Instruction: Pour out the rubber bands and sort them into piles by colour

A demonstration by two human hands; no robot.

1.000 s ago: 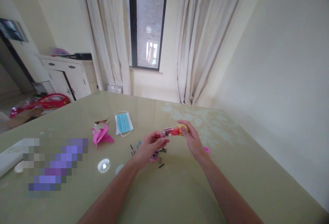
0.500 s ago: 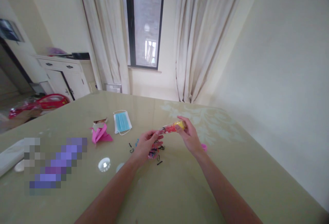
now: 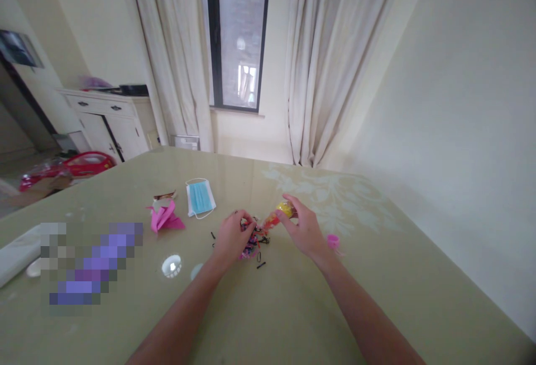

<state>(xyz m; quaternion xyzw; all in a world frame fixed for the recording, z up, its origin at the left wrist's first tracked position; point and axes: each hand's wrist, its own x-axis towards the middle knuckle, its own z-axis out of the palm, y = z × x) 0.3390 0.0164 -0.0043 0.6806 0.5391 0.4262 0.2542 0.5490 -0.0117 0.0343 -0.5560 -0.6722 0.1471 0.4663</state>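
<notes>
My right hand point(image 3: 305, 232) grips a small clear tube point(image 3: 280, 214) with red and yellow contents, tilted down to the left. Its lower end points at a pile of small coloured elastic bands point(image 3: 251, 241) on the green table point(image 3: 293, 309). My left hand point(image 3: 231, 235) rests curled over the pile with fingertips pinched at the tube's mouth; what it pinches is too small to name. A pink cap point(image 3: 332, 240) lies just right of my right hand.
A blue face mask point(image 3: 200, 198), pink folded paper point(image 3: 165, 217), a small white round lid point(image 3: 171, 265) and loose black bands point(image 3: 260, 264) lie on the table. A white cabinet point(image 3: 106, 122) and curtained window point(image 3: 238, 35) stand behind. A wall runs along the right.
Both hands have lowered toward the table. The tube has tipped from nearly level to slanting down at the pile of bands, and my left hand now sits over the pile.
</notes>
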